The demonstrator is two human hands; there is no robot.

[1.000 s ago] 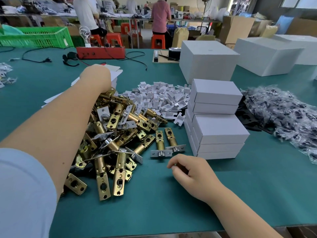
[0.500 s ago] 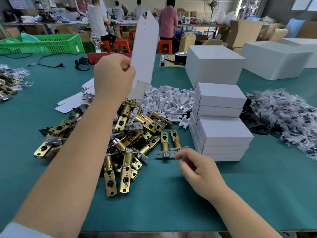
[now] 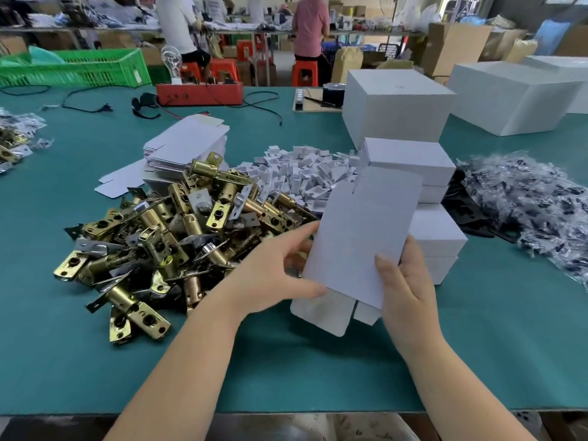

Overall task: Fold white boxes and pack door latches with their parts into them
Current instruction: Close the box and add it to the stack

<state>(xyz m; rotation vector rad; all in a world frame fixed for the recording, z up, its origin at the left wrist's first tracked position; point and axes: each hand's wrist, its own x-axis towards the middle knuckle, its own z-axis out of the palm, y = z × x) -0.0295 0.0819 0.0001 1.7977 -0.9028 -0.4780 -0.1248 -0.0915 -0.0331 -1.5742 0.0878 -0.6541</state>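
Note:
I hold a flat white box blank [image 3: 359, 237] above the green table [image 3: 318, 377], tilted, its lower flaps hanging toward me. My left hand [image 3: 276, 275] pinches its left edge with the thumb on top. My right hand [image 3: 404, 281] holds its right lower edge, thumb on the front face. A heap of brass door latches [image 3: 165, 237] lies to the left. Behind it sit a stack of flat blanks [image 3: 187, 144] and a pile of small white plastic parts [image 3: 302, 173]. Folded white boxes [image 3: 423, 198] are stacked behind the blank.
Bagged dark parts [image 3: 534, 205] lie at the right. Larger white boxes [image 3: 394, 103] stand at the back, with a red tray [image 3: 200, 93], cables and a green crate [image 3: 73, 66]. More latches [image 3: 12, 141] sit at the far left. People work at the far tables.
My left hand brought the blank down from high over the latches to the front of the stacked boxes. My right hand rose from the table and took its right edge.

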